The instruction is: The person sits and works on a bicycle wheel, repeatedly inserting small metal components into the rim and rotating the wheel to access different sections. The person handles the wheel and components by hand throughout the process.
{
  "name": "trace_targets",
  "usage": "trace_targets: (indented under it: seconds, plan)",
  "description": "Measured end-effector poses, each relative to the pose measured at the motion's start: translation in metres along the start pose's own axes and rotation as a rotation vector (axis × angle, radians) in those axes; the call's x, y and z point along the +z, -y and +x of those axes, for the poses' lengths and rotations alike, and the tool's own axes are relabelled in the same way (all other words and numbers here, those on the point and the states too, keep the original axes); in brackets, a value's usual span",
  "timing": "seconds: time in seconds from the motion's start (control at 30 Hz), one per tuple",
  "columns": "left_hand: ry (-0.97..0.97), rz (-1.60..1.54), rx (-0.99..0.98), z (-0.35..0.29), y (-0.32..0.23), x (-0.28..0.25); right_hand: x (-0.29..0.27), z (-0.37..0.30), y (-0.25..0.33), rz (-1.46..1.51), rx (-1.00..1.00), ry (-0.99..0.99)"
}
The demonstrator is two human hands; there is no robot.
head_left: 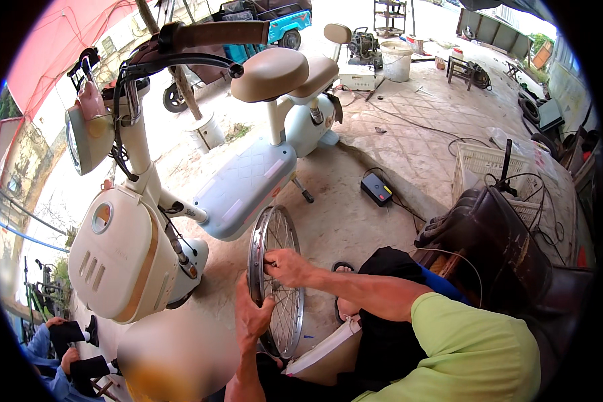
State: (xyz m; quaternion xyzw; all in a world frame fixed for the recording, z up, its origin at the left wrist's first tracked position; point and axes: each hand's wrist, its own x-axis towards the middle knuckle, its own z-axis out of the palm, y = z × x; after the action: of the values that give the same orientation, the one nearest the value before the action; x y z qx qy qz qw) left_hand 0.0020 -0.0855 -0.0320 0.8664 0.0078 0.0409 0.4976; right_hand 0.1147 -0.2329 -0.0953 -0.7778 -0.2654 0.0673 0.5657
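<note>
A spoked metal wheel (pixel 299 315) without a tyre stands upright in front of me, its rim turned partly edge-on. My left hand (pixel 253 313) grips the near side of the rim, the thumb toward the spokes and the fingers partly hidden. Higher up, my right hand (pixel 289 268) is closed at the rim's inner edge, among the spokes. Its fingers are pinched together there, and whatever they hold is too small to make out.
A cream electric scooter (pixel 117 258) stands close on the left, with a light blue footboard (pixel 244 191). A black box with a cable (pixel 376 189) lies beyond the wheel. At right are a dark brown seat (pixel 479 234) and a white crate (pixel 482 164). Another person's blue sleeves (pixel 43 345) show lower left.
</note>
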Motion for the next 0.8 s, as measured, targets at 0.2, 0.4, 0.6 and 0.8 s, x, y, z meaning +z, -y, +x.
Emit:
trace_targets:
  seconds: [0.2, 0.4, 0.6, 0.8]
  plan:
    - [-0.017, 0.059, 0.009, -0.001, 0.007, -0.005, 0.014, 0.004, -0.001, 0.098, -0.117, -0.031]
    - [-0.021, 0.033, 0.04, 0.002, 0.02, -0.005, 0.025, 0.002, -0.016, -0.03, -0.132, -0.149]
    - [-0.021, 0.031, -0.021, -0.001, 0.015, -0.008, 0.024, 0.003, 0.004, -0.028, -0.113, -0.144]
    - [-0.02, 0.013, -0.024, -0.001, 0.015, -0.006, 0.015, 0.004, 0.004, -0.107, -0.114, -0.154]
